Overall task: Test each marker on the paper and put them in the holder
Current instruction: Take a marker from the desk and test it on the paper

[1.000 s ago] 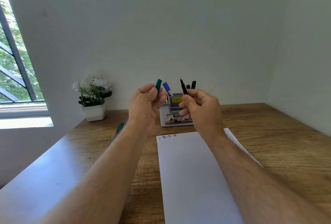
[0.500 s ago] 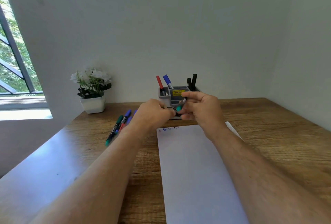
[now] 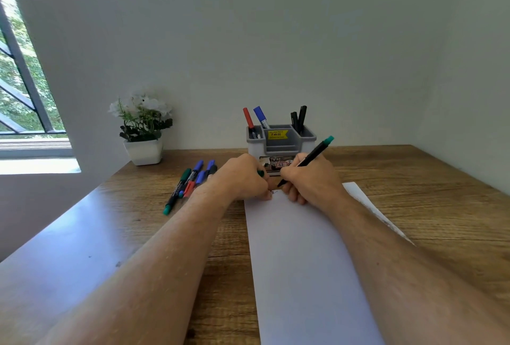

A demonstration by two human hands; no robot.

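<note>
A: State the position of each hand.

B: The right hand pinches a green-ended black marker in a writing grip. The barrel tilts up toward 1 o'clock, and its lower tip sits at the far edge of the paper sheet. The left hand rests at the sheet's far left corner, fingers curled round a dark green marker cap, of which only a small part shows.

A: Do the hands touch?

B: They lie just beside each other; contact cannot be confirmed. Small pen marks show on the paper between them.

A: Locate the holder.

B: The grey-and-white pen holder stands at 12 o'clock from the hands, just beyond the sheet, near the wall. Its left compartment holds a red marker and a blue marker; its right compartment holds two black markers. A yellow price sticker is on the middle section.

A: Other markers?

B: A loose cluster of markers lies on the wooden table at 9 o'clock from the left hand: green, blue and red ends are visible. Part of the cluster is hidden behind the left wrist.

A: Remaining items?

B: A white potted plant stands at 10 o'clock, against the wall, beside a window.
</note>
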